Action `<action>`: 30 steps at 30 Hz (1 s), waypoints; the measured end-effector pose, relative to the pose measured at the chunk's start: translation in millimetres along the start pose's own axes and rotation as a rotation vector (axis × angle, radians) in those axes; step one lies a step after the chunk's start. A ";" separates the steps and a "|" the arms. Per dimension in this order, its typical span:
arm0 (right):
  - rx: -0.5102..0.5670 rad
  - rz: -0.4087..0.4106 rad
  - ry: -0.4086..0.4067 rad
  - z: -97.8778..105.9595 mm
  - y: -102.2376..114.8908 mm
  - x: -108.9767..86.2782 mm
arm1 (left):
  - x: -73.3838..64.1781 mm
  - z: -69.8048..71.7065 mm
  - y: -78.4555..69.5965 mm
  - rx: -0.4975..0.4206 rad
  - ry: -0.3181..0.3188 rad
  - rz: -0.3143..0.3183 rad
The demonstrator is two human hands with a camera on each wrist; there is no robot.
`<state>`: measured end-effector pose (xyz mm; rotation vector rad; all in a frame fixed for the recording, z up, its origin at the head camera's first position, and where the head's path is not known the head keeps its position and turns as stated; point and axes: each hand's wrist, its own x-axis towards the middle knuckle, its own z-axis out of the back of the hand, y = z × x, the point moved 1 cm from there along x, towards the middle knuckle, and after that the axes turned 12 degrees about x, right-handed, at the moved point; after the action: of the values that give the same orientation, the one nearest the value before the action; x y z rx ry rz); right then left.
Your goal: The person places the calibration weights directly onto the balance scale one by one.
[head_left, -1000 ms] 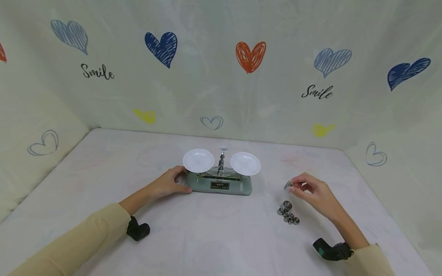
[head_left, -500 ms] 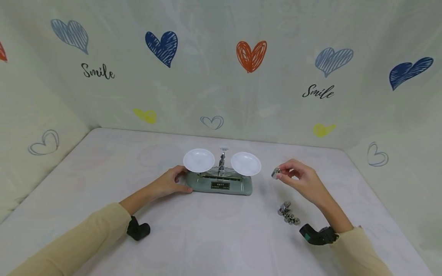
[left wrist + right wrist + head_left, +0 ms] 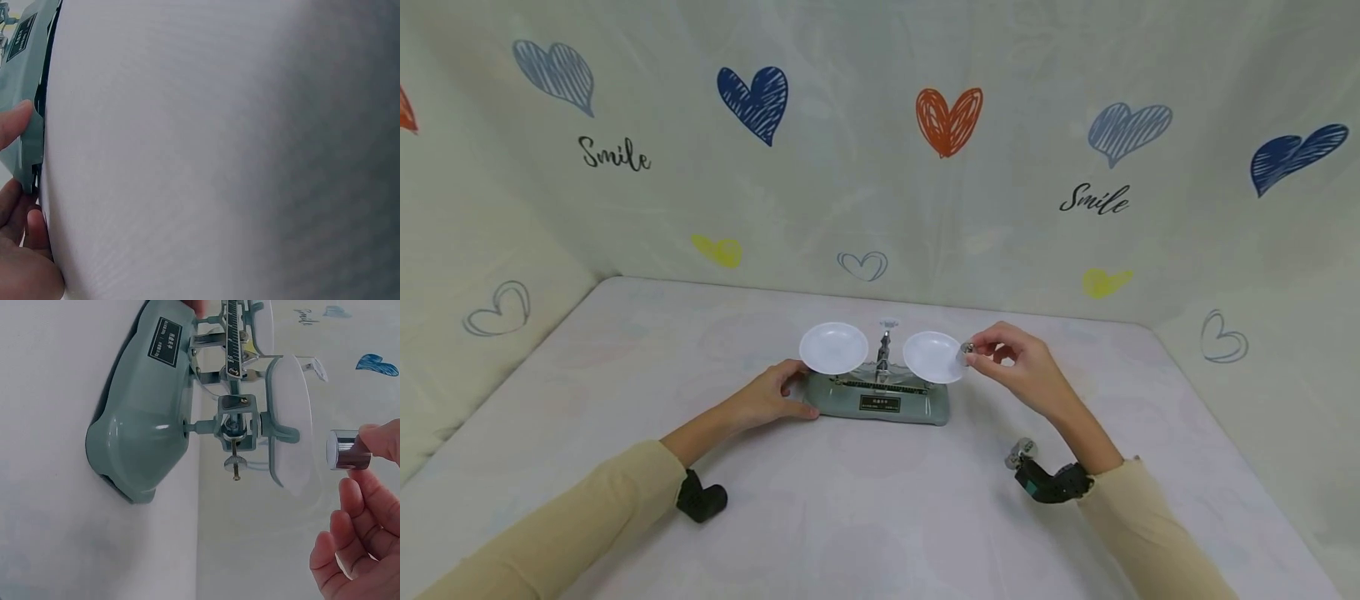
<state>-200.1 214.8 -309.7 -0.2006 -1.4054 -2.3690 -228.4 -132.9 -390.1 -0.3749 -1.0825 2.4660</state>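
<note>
A green balance scale (image 3: 850, 402) with two white pans stands on the table. My left hand (image 3: 762, 395) grips the left end of its base; in the left wrist view the thumb (image 3: 15, 124) lies on the front and fingers show at the end. My right hand (image 3: 1021, 368) pinches a shiny metal weight (image 3: 349, 450) between thumb and fingers, at the outer edge of the right pan (image 3: 931, 357). In the right wrist view the weight is upright, a little above that pan. Nothing lies in the left pan (image 3: 833, 347) or the right one.
Several more metal weights (image 3: 1021, 451) stand on the table right of the scale, partly hidden by the black wrist camera (image 3: 1051, 483) on my right arm. A pale cloth wall (image 3: 865, 200) printed with hearts rises behind the table.
My right hand has carried the weight leftward and away from me, from above the other weights to the right pan's edge. My left hand stays at the scale's base.
</note>
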 end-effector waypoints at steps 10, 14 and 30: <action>-0.010 -0.016 0.001 -13.3 -0.8 12.4 | 0.9 -1.1 -1.0 0.008 0.003 0.014; -0.006 0.000 -0.006 -16.8 -0.8 15.0 | 1.8 -1.5 0.0 -0.003 0.006 0.020; 0.012 0.021 -0.006 -27.4 -5.5 18.9 | 1.2 -1.4 1.9 -0.015 0.001 0.030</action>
<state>-217.8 188.6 -321.8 -0.2182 -1.4132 -2.3438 -229.5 -132.6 -392.5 -0.4000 -1.1028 2.4846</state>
